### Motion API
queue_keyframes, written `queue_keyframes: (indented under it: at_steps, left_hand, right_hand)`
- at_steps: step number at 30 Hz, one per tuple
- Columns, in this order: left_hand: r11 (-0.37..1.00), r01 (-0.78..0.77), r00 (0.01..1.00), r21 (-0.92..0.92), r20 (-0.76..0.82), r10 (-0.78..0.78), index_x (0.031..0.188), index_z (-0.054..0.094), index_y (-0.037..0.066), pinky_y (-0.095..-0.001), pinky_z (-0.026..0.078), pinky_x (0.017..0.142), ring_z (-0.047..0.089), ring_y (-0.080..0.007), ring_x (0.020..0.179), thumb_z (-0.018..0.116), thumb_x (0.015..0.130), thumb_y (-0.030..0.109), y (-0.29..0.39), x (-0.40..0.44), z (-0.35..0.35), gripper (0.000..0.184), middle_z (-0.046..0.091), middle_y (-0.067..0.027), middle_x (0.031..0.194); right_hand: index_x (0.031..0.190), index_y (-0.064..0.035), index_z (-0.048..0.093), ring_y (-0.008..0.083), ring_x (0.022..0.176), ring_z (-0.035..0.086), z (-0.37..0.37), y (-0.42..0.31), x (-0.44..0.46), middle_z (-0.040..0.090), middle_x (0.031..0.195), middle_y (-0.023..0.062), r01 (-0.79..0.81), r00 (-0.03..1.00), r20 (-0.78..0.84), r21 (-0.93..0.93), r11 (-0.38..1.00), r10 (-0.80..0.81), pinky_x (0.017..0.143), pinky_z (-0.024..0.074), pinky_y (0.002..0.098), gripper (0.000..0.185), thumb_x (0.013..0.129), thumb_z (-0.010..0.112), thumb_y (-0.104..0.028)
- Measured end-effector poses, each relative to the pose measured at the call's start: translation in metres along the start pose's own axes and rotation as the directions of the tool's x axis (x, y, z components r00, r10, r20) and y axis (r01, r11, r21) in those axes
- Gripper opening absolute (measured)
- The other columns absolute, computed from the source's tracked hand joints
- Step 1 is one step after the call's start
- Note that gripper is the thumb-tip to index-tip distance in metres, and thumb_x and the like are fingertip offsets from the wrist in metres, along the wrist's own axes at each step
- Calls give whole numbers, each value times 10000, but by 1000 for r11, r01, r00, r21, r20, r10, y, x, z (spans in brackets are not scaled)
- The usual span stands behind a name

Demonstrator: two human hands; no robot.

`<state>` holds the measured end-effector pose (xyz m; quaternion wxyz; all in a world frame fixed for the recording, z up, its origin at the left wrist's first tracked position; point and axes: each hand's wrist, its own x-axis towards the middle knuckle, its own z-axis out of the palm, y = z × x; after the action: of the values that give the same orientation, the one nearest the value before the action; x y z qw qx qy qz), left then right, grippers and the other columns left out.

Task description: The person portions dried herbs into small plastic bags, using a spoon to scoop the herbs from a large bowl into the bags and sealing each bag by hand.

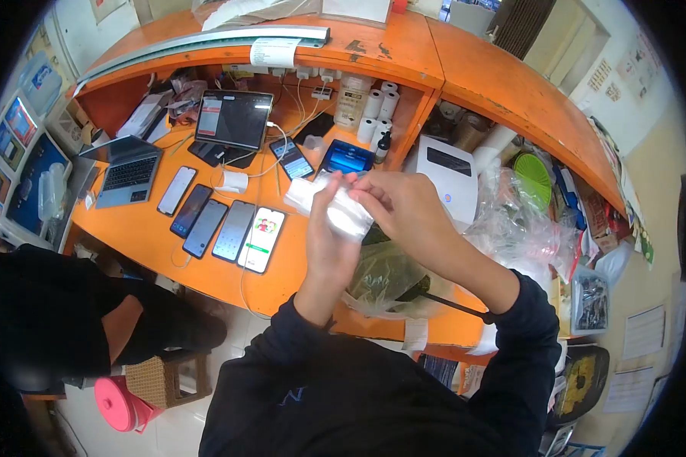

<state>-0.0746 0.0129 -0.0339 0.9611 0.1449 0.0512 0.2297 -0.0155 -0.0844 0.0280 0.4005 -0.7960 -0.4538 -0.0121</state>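
Observation:
My left hand [331,232] is closed on shiny clear plastic, which looks like a small plastic bag [347,217]. My right hand [404,199] pinches the upper edge of the same plastic, its fingertips close to those of the left. A whitish end of the plastic [299,195] sticks out to the left of my left hand. Below my right hand, a larger clear bag [373,278] stands open on the orange counter with dark green contents. A dark rod [457,305] slants out of it beneath my right forearm. Whether the small bag contains anything cannot be made out.
Several phones [229,232] lie in a row on the counter, near a laptop [129,171] and a tablet [235,119]. A white printer-like machine [443,179] and crumpled plastic bags [511,217] stand right. A person in black [46,320] sits at left beside a pink bin [118,404].

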Motion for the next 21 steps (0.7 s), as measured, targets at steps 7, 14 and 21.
queue_keyframes:
  at_steps: [7, 14, 21]
  left_hand:
    - [986, 112, 993, 122, 18, -115, 1090, 531, 59, -313, 467, 819, 588, -162, 919, 543, 917, 204, -2, 3, -2, 226, 610, -54, 1011]
    - [959, 78, 995, 273, 42, -92, 1093, 495, 58, -263, 442, 731, 547, -100, 835, 602, 889, 196, 0, -9, 2, 269, 577, -35, 977]
    - [762, -279, 956, 584, 247, 160, 785, 572, 31, -215, 388, 501, 517, -80, 548, 645, 866, 183, 1, -9, 4, 187, 584, -28, 665]
  right_hand:
    - [865, 3, 616, 317, 611, 575, -15, -7, -3, 604, 719, 147, 116, 988, -48, -414, 903, -148, 557, 444, 382, 171, 849, 581, -164]
    - [784, 5, 530, 353, 593, 572, -52, 2, 12, 555, 619, 176, 68, 963, -228, -320, 945, -146, 546, 437, 416, 140, 838, 575, -116]
    - [882, -25, 566, 306, 677, 596, -65, -3, 9, 580, 694, 115, -25, 971, -237, -129, 991, -6, 595, 460, 370, 134, 825, 611, -138]
